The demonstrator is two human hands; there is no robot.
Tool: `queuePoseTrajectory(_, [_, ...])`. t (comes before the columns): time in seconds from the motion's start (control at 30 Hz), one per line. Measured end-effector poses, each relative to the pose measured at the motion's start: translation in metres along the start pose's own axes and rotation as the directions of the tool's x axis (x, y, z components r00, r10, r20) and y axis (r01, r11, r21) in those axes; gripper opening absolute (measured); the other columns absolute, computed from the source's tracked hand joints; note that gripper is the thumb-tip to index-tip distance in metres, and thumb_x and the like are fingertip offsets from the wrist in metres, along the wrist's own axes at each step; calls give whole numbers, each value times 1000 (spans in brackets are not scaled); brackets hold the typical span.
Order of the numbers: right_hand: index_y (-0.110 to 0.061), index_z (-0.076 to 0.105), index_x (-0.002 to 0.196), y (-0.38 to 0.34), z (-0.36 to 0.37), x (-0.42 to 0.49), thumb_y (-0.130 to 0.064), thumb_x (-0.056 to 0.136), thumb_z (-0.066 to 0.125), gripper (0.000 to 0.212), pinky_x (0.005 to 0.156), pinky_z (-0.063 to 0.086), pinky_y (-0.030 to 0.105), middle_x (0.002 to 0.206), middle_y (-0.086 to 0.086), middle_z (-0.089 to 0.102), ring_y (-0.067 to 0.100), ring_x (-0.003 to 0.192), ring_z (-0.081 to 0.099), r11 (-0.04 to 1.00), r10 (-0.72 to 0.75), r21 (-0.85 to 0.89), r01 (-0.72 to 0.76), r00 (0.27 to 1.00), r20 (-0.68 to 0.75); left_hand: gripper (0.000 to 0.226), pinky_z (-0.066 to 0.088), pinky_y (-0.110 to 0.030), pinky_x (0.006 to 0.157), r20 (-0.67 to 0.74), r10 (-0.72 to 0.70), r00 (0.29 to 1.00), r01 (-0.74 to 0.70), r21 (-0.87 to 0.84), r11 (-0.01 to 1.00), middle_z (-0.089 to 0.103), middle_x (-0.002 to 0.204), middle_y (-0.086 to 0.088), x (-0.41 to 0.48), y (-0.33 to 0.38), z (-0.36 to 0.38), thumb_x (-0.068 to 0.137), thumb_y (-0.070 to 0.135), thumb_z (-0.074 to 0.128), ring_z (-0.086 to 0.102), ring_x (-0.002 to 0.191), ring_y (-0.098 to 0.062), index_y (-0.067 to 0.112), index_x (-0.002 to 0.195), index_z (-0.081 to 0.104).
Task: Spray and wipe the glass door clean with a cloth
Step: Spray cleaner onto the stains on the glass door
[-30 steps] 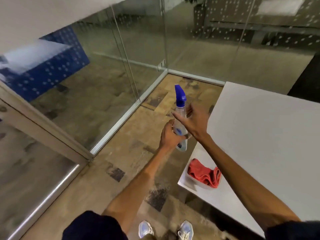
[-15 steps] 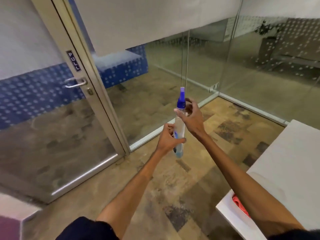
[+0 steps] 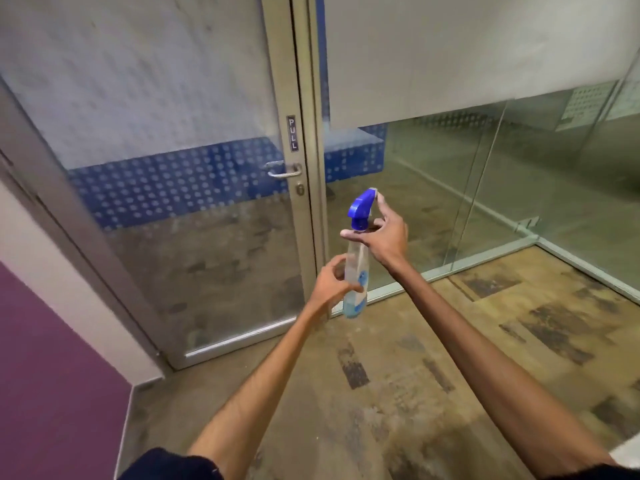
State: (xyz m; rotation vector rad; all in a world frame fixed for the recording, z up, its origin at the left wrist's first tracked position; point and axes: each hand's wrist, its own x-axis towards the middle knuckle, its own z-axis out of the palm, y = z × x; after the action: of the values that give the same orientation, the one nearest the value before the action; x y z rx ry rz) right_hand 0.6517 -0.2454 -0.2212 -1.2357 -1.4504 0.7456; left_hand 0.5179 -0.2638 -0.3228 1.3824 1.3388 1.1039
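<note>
before the glass door (image 3: 194, 209), the spray bottle (image 3: 356, 263) is held upright, left hand (image 3: 329, 285) gripping its body, right hand (image 3: 386, 237) pinching the neck; best aim the nozzle (image 3: 371, 193) at that door before squeezing.

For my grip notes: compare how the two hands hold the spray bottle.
The left hand wraps the spray bottle's clear body, low down; the right hand sits higher, at the neck under the blue head. Left fingers curl; the right forefinger stretches up to the nozzle. Both hold it.
</note>
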Motion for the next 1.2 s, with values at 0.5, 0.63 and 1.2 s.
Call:
queuePoseTrajectory(0.5, [-21,60,102,-72,182,7,-69,67,76,61,84,49,38,103,0,53,19,90,58,941,-186,-261,216,973,134,65,56,-40,95,-306,101,947,-96,32,995,72,114,-10,-23,-16,-186,67,-1,77,70,106,-22,11,128,60])
queuePoseTrajectory(0.63, [-12,59,109,-91,228,18,-47,74,82,55,84,46,31,110,0,48,12,95,52,954,-267,-85,286,946,183,63,56,-36,95,-390,102,915,-106,13,994,72,114,-10,-18,-18,-221,70,-5,76,70,106,-22,8,130,59])
queuePoseTrajectory(1.2, [-14,70,103,-146,382,131,-29,78,84,32,62,47,16,97,9,73,25,67,60,919,-374,243,310,879,295,54,55,-32,96,-560,214,801,-163,140,977,71,116,9,72,-7,-382,66,31,90,66,111,-7,22,113,66])
